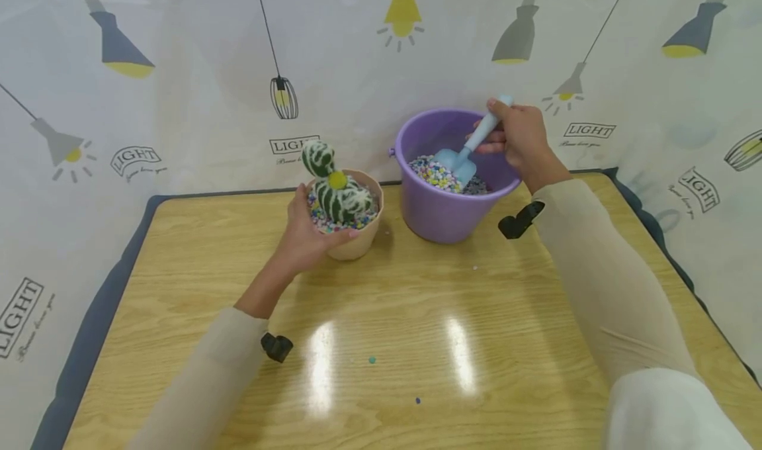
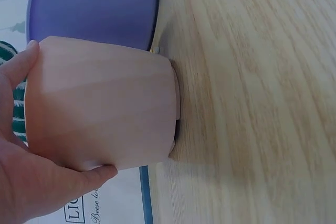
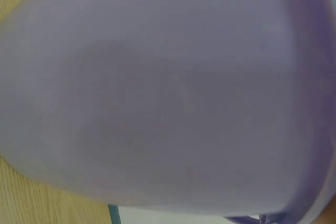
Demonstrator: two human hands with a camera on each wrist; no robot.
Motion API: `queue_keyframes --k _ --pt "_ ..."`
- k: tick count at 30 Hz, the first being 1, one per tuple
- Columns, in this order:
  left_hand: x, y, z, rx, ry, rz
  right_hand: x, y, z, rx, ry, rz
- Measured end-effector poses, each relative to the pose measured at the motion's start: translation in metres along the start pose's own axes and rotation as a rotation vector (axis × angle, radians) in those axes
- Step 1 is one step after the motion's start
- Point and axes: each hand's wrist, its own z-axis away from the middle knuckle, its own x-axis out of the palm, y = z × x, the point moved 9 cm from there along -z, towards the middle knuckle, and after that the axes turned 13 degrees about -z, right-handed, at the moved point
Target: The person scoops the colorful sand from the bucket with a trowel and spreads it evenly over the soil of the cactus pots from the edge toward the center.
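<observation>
My left hand (image 1: 306, 235) grips the left side of a peach flowerpot (image 1: 355, 245), its thumb along the near rim. In the pot a striped green-and-white cactus (image 1: 339, 198) with a yellow piece stands among colourful pebbles (image 1: 324, 224). The left wrist view shows the pot's wall (image 2: 105, 103) upright on the table. My right hand (image 1: 520, 135) holds the handle of a light blue toy shovel (image 1: 461, 162) over a purple bucket (image 1: 443, 218). The shovel's blade is down in the bucket, at the multicoloured pebbles (image 1: 431, 174). The bucket's wall (image 3: 173, 103) fills the right wrist view.
The wooden table (image 1: 387, 311) has a few stray pebbles on it, among them a green one (image 1: 372, 359) and a dark blue one (image 1: 418, 400). A white cloth backdrop (image 1: 345, 59) printed with lamps stands right behind the pot and bucket.
</observation>
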Motion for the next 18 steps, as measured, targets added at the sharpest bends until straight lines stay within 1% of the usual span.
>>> queue_keyframes --k 4,11,15,18 --pt "-0.002 0.001 -0.001 0.032 -0.014 0.001 -0.002 0.001 0.000 0.026 0.076 -0.041" --pt "-0.003 -0.003 -0.003 0.008 -0.092 -0.011 -0.005 -0.002 0.000 0.035 0.161 -0.128" --pt "-0.005 0.000 -0.005 0.034 -0.122 0.004 -0.010 -0.003 0.002 0.029 0.228 -0.162" --pt "-0.005 -0.001 -0.006 0.039 -0.145 0.016 -0.013 -0.004 0.005 0.026 0.275 -0.192"
